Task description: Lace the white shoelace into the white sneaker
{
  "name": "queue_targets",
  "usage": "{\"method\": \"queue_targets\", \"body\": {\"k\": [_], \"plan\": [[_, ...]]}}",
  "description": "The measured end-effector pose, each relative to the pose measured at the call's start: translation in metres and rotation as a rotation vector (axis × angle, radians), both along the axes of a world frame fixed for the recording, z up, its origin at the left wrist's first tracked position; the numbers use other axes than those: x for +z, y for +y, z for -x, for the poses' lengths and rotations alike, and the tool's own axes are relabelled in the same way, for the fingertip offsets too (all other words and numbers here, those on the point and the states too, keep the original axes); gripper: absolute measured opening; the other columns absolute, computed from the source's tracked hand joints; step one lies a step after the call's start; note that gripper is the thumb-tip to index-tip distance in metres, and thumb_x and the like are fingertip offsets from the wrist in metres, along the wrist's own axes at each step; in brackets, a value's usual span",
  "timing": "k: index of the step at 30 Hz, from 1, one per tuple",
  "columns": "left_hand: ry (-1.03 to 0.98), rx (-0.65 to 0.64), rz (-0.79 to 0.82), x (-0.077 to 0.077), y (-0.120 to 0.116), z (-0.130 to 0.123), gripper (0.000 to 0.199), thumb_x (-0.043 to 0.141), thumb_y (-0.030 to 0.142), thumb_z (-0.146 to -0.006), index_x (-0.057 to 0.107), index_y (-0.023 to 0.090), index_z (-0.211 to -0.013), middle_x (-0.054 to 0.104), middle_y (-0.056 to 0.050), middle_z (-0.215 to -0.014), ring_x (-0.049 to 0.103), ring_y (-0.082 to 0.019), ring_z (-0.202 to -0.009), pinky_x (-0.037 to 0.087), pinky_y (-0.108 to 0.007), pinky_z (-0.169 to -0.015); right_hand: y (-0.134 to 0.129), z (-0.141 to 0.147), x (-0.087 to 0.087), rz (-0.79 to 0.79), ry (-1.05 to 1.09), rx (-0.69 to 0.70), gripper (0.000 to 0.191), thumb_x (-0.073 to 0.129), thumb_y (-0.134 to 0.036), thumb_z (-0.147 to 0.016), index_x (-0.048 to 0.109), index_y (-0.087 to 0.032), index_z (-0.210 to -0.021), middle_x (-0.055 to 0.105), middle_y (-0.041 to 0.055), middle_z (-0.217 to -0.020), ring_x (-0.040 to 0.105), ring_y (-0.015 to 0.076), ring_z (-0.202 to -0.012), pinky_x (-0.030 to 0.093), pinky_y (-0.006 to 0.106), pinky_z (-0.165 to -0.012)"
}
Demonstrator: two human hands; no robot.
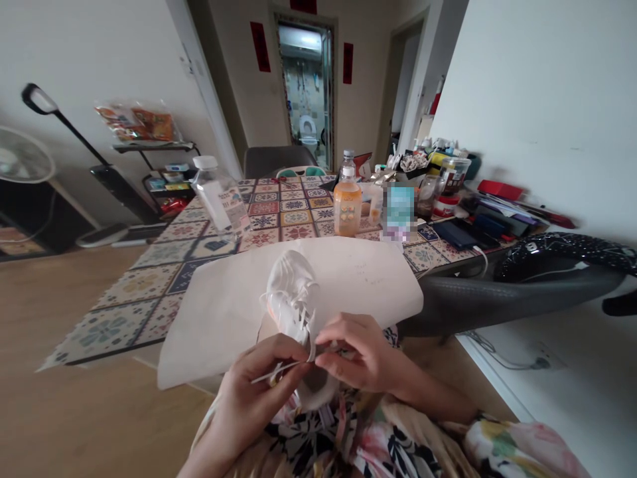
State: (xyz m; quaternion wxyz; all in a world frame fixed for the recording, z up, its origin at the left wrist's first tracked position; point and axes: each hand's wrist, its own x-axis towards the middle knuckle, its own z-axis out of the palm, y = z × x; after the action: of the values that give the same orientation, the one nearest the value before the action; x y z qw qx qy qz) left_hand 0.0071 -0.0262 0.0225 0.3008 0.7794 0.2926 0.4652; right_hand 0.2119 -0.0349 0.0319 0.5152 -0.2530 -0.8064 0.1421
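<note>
A white lace-up shoe [291, 275] rests with its toe on a large white sheet of paper [219, 305] and its heel toward my lap. My left hand [271, 375] pinches a white shoelace [276, 372] at the shoe's opening, the loose end sticking out to the left. On the other side, my right hand [355, 352] has its thumb and fingers curled around the edge of the opening by the upper eyelets. Its exact grip is partly hidden. More lace runs criss-cross over the front of the shoe, with loops at its left side.
On the patterned tablecloth [134, 285] stand a clear bottle [219, 199] at left and an orange drink bottle [347, 206] behind the paper. A tablet [465, 232] and clutter line the right side. A grey chair [497, 299] stands close on the right.
</note>
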Motion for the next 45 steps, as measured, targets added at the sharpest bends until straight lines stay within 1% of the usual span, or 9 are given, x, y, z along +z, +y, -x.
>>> {"method": "queue_targets", "body": {"k": [9,18,22,26,29,32,37,41,45], "plan": [[-0.211,0.005,0.042,-0.003,-0.003,0.0,0.014,0.066,0.009,-0.083,0.068,0.023,-0.082,0.07,-0.001,-0.078,0.068,-0.016,-0.075,0.055,-0.022,-0.068,0.005,0.004,-0.001,-0.038,-0.168,0.029,0.012,0.053,-0.013,-0.09,0.059,-0.018,-0.099,0.069,0.0076,-0.093,0.065,0.0162,-0.085,0.053,0.025,-0.075],[-0.241,-0.008,0.138,-0.001,0.0,-0.005,0.01,0.074,0.014,-0.078,0.072,0.022,-0.072,0.071,0.001,-0.066,0.067,-0.014,-0.063,0.054,-0.019,-0.062,0.008,0.003,-0.004,-0.434,-0.181,-0.116,0.009,0.05,-0.025,-0.099,0.058,-0.021,-0.101,0.068,0.0035,-0.087,0.058,0.0127,-0.064,0.043,0.026,-0.06],[-0.282,-0.022,0.188,-0.002,0.004,-0.004,0.011,0.075,0.017,-0.079,0.072,0.021,-0.07,0.071,0.0,-0.066,0.065,-0.014,-0.063,0.053,-0.019,-0.061,0.004,0.001,0.001,-0.254,-0.022,-0.007,0.011,0.054,-0.026,-0.1,0.062,-0.022,-0.093,0.07,0.005,-0.091,0.062,0.0141,-0.076,0.05,0.028,-0.072],[-0.524,0.077,0.363,-0.002,0.012,0.0,0.019,0.079,0.03,-0.079,0.067,0.019,-0.068,0.072,-0.001,-0.073,0.066,-0.014,-0.071,0.053,-0.019,-0.068,0.008,0.001,0.0,0.104,0.422,0.21,0.022,0.054,-0.04,-0.099,0.057,-0.024,-0.084,0.071,0.0045,-0.087,0.064,0.0211,-0.1,0.05,0.04,-0.092],[-0.866,0.078,0.509,0.0,0.021,0.004,0.027,0.084,0.033,-0.074,0.061,0.02,-0.071,0.071,0.001,-0.073,0.067,-0.014,-0.076,0.056,-0.021,-0.075,0.02,-0.003,-0.004,0.404,0.712,0.351,0.035,0.055,-0.054,-0.095,0.045,-0.025,-0.078,0.058,-0.0039,-0.057,0.064,0.0193,-0.068,0.053,0.04,-0.082],[-1.051,-0.09,0.613,0.003,0.031,0.014,0.026,0.085,0.024,-0.072,0.059,0.019,-0.077,0.052,0.01,-0.05,0.05,-0.006,-0.046,0.052,-0.016,-0.056,0.034,-0.016,-0.007,0.579,0.736,0.437,0.046,0.056,-0.062,-0.09,0.034,-0.025,-0.073,0.028,-0.012,-0.042,0.034,0.012,-0.036,0.044,0.027,-0.049],[-0.934,-0.077,0.551,-0.002,0.043,0.036,0.025,0.083,0.027,-0.074,0.059,0.021,-0.074,0.04,0.01,-0.044,0.03,-0.005,-0.037,0.036,-0.014,-0.039,0.047,-0.044,-0.01,0.623,0.461,0.413,0.053,0.049,-0.072,-0.088,0.033,-0.024,-0.071,0.021,-0.0123,-0.047,0.014,0.008,-0.037,0.023,0.021,-0.04],[-0.681,-0.045,0.536,-0.016,0.045,0.045,0.023,0.071,0.042,-0.085,0.062,0.022,-0.078,0.03,0.011,-0.042,0.024,-0.007,-0.036,0.033,-0.017,-0.04,0.043,-0.045,-0.006,0.655,0.165,0.431,0.047,0.061,-0.06,-0.089,0.052,-0.018,-0.069,0.048,-0.0042,-0.059,0.041,0.0094,-0.05,0.035,0.023,-0.052],[-0.106,0.036,0.367,-0.019,0.042,0.041,0.03,0.061,0.047,-0.088,0.069,0.02,-0.078,0.043,0.007,-0.042,0.033,-0.01,-0.036,0.028,-0.019,-0.037,0.036,-0.034,-0.001,0.482,-0.136,0.169,0.035,0.055,-0.039,-0.098,0.059,-0.016,-0.073,0.055,0.0004,-0.076,0.053,0.0132,-0.074,0.041,0.025,-0.071]]}}
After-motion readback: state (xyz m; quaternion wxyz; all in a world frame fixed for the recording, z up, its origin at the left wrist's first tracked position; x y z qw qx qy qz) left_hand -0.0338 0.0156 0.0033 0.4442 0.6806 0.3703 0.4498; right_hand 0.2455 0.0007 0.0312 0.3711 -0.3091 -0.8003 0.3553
